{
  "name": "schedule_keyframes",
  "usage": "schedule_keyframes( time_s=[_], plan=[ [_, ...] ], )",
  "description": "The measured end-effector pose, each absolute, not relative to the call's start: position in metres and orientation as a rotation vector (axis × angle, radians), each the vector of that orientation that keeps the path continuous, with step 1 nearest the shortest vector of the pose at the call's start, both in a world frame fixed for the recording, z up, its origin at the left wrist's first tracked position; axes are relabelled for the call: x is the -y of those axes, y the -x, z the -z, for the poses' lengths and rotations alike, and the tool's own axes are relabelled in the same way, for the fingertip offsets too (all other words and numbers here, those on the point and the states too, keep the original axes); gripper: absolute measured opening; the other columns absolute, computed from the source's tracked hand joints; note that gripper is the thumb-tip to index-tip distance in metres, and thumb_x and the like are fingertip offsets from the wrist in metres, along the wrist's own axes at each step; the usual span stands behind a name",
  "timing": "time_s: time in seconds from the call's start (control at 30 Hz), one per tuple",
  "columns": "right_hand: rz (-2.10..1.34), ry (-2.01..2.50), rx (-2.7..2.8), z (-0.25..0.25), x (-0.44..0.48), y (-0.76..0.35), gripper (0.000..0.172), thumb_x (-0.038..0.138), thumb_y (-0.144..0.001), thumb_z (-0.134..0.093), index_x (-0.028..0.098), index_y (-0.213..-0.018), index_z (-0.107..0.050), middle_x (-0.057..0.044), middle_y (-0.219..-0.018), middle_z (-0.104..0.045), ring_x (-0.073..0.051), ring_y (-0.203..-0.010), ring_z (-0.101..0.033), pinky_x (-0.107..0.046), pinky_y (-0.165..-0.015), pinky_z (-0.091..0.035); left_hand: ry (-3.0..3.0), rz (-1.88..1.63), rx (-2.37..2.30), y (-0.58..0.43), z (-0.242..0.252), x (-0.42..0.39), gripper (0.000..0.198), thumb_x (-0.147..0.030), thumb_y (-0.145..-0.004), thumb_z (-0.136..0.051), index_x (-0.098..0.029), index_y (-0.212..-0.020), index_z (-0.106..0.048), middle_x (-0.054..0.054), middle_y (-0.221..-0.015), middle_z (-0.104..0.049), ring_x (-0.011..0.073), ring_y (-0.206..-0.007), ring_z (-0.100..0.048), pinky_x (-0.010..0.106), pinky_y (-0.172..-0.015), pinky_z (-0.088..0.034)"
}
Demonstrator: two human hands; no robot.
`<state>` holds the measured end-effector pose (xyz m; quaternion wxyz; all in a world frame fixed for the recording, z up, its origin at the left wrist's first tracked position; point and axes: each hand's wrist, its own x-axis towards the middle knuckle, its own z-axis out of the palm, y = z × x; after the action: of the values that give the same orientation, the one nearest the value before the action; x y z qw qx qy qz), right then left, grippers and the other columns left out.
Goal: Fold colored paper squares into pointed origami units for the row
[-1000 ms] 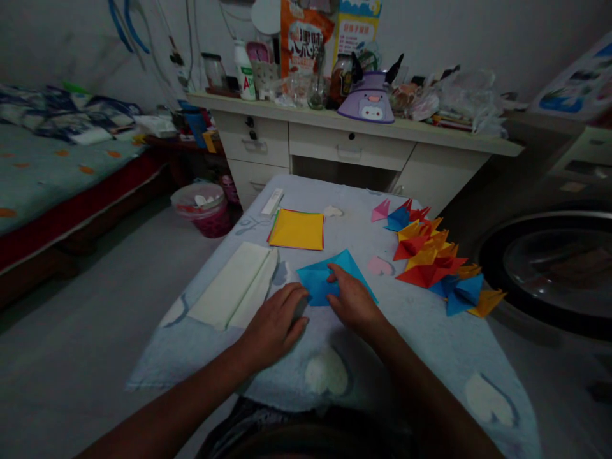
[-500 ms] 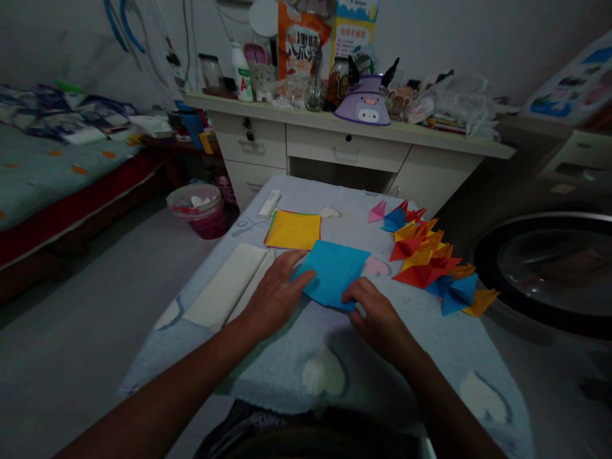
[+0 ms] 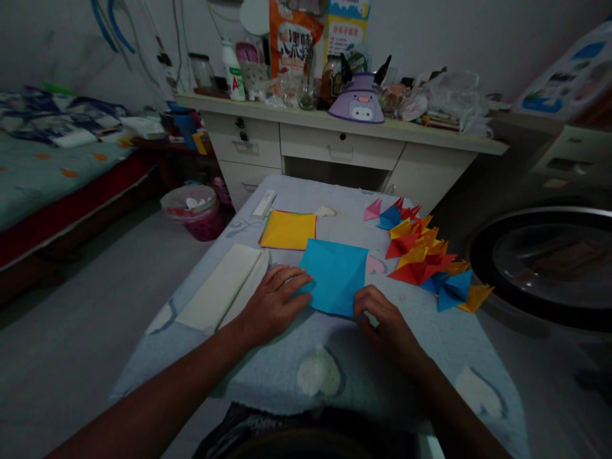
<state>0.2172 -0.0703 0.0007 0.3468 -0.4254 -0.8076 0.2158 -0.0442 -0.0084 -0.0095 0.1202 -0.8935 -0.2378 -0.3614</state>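
A blue square of origami paper with faint creases lies on the cloth-covered table in front of me. My left hand rests on its left edge, fingers stretched out and lying flat. At the lower right corner my right hand pinches the paper between thumb and curled fingers. Just beyond sits a stack of square sheets, yellow on top, with red and green edges showing. Folded paper cranes in red, yellow, blue and pink stand in a crowded row to the right.
Left of my left hand lies a folded white paper or cloth. A small white box and a whitish scrap are near the far edge. Beyond stands a cluttered white desk. A pink bin is left, a washing machine right.
The blue paper now lies flatter and squarer to me. My left hand has flattened on its left side, and my right hand has shifted slightly right with the corner. The view has moved slightly.
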Motion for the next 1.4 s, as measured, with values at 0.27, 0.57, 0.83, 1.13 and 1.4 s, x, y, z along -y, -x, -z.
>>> schedule_keyframes(
  time_s=[0.27,0.57,0.83,1.13,1.4],
  plan=[
    [-0.353,1.325,2.094,0.018,0.068,-0.222,0.028,0.002,-0.074,-0.044,0.021,-0.093,-0.050,-0.010,-0.108,-0.053,-0.022,-0.103,-0.052,-0.037,-0.087,-0.044,2.684,0.909,0.531,0.032,0.006,0.023,0.011,-0.014,-0.089,-0.056,-0.018,-0.082,-0.062,0.004,-0.094,-0.069,0.0187,-0.094,-0.059,0.039,-0.090,-0.045],
    [-0.235,1.484,2.139,0.035,0.072,-0.231,0.032,0.004,-0.072,-0.055,0.021,-0.098,-0.060,-0.010,-0.112,-0.055,-0.027,-0.108,-0.050,-0.045,-0.092,-0.043,2.878,0.651,0.626,0.015,0.028,0.041,0.016,-0.017,-0.093,-0.048,-0.017,-0.079,-0.058,0.005,-0.084,-0.065,0.0169,-0.080,-0.060,0.032,-0.074,-0.050],
    [-0.236,1.579,2.108,0.033,0.079,-0.230,0.020,0.010,-0.079,-0.061,0.023,-0.093,-0.067,-0.009,-0.112,-0.056,-0.027,-0.109,-0.050,-0.046,-0.094,-0.042,3.043,0.668,0.906,0.025,0.029,0.039,0.021,-0.017,-0.083,-0.054,-0.016,-0.102,-0.062,0.010,-0.106,-0.066,0.0242,-0.097,-0.061,0.041,-0.083,-0.053],
    [-0.172,1.677,2.075,0.031,0.085,-0.215,0.017,0.010,-0.077,-0.062,0.024,-0.085,-0.069,-0.009,-0.115,-0.056,-0.029,-0.112,-0.047,-0.050,-0.094,-0.039,3.219,0.664,1.023,0.029,0.017,0.031,0.015,-0.023,-0.089,-0.053,-0.018,-0.097,-0.064,0.008,-0.105,-0.068,0.0224,-0.099,-0.061,0.040,-0.088,-0.050],
    [-0.278,1.757,1.957,0.036,0.081,-0.217,0.010,0.017,-0.080,-0.060,0.023,-0.079,-0.068,-0.008,-0.115,-0.057,-0.029,-0.112,-0.047,-0.052,-0.093,-0.039,3.306,0.779,1.389,0.027,0.010,0.019,0.010,-0.027,-0.087,-0.060,-0.020,-0.090,-0.067,0.003,-0.089,-0.069,0.0191,-0.089,-0.062,0.034,-0.081,-0.049]
  ],
)
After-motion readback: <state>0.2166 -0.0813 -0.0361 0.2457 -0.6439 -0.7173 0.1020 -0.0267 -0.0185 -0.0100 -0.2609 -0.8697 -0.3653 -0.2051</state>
